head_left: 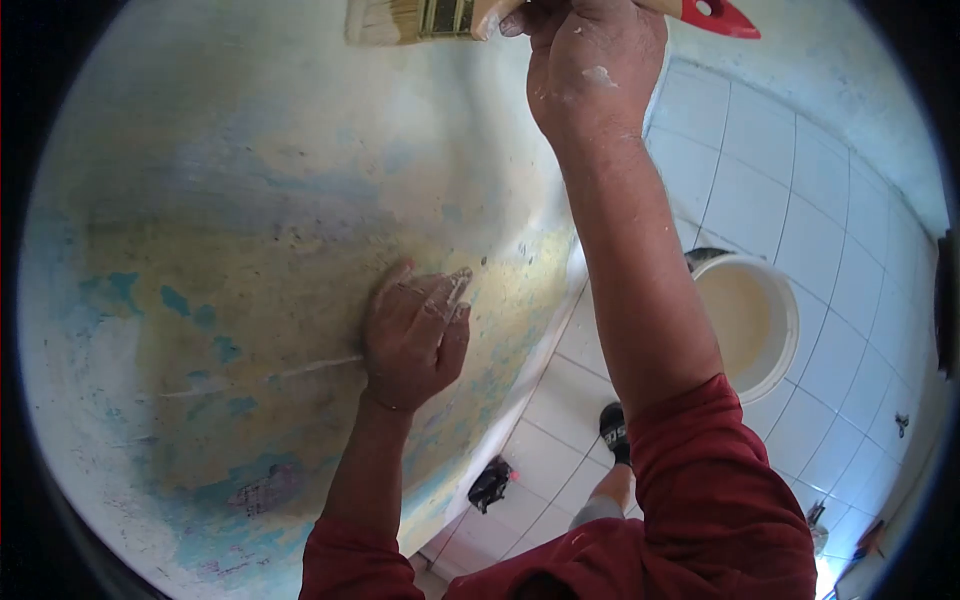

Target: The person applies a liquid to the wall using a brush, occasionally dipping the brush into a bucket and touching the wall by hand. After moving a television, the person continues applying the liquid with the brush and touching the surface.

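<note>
My right hand (595, 50), spotted with white, is closed round the handle of a wide paintbrush (485, 18) at the top of the view. Its pale bristles point left against the wall, and the red end of the handle sticks out to the right. Lower down, my left hand (415, 330) rests on the patchy wall (250, 300), its fingers slightly bent and apart, with whitish smears on them. Nothing shows in that hand. The wall is whitish above and yellowish below, with flaked turquoise spots and a thin pale line running to my left wrist.
A white bucket (785, 340) of cream-coloured liquid stands on the white tiled floor (840, 290), partly behind my right forearm. My foot in a dark sandal (613, 430) is beside it. A small dark object (490, 485) lies near the wall's base. Tools (868, 540) sit at lower right.
</note>
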The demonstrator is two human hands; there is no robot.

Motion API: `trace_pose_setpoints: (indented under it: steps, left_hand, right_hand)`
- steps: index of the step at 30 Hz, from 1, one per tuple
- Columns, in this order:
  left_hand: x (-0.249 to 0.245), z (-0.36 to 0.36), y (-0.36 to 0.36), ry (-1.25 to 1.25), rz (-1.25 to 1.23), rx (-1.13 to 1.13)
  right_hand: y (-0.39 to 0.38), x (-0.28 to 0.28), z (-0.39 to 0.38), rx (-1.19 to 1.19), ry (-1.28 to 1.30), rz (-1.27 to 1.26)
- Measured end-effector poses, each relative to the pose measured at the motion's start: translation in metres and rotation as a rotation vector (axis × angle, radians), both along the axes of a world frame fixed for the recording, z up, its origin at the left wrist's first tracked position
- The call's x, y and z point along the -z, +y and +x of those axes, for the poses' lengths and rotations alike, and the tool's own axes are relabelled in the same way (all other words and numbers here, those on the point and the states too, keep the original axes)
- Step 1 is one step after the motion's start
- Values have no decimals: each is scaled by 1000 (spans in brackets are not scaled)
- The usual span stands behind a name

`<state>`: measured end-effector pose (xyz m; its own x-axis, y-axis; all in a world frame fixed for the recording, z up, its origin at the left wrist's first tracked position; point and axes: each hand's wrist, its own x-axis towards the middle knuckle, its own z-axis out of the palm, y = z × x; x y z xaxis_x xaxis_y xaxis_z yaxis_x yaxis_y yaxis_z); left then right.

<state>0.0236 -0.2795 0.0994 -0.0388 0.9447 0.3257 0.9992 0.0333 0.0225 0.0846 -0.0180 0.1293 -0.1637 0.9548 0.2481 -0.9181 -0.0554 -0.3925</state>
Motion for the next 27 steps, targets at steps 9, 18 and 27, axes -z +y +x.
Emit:
trace_pose_setpoints:
  steps: [9,18,27]
  left_hand:
    - [34,0,-15,106,-139,-39]
    - [66,-3,-31,113,-117,2]
    - [72,-9,-34,159,-89,54]
  right_hand:
    - [-58,187,-1,24,-216,-322]
    - [-156,322,50,80,-679,-505]
    - [-189,330,13,-127,-545,-626]
